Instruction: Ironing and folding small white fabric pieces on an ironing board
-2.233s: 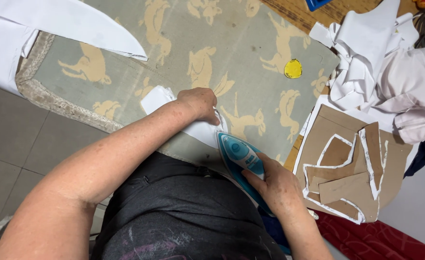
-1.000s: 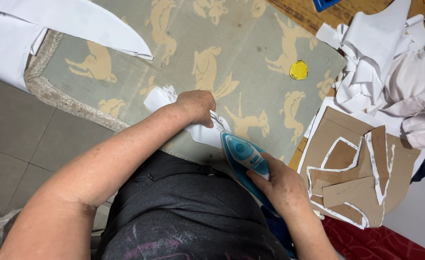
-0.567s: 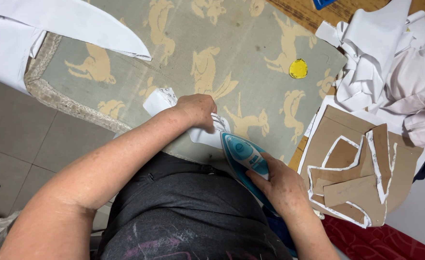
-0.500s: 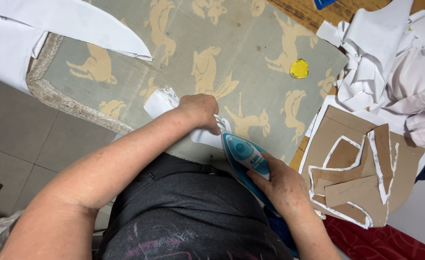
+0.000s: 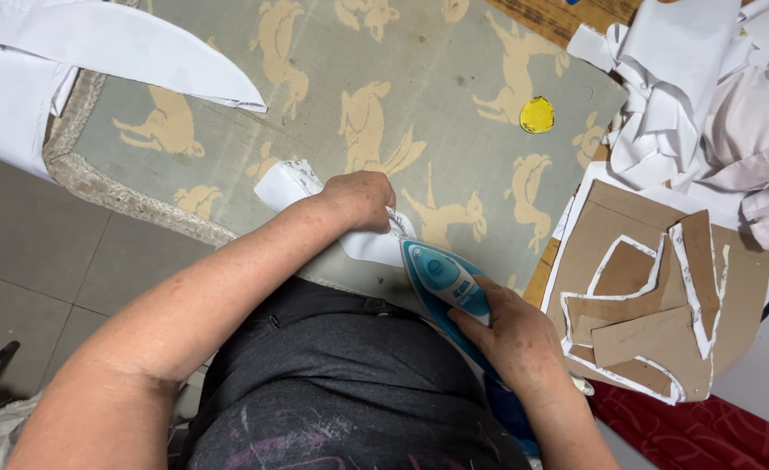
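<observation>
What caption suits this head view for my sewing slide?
Left hand pins white fabric while right hand guides a teal iron.

grey tiled floor [image 5: 19, 261], wooden table [image 5: 576, 13]
</observation>
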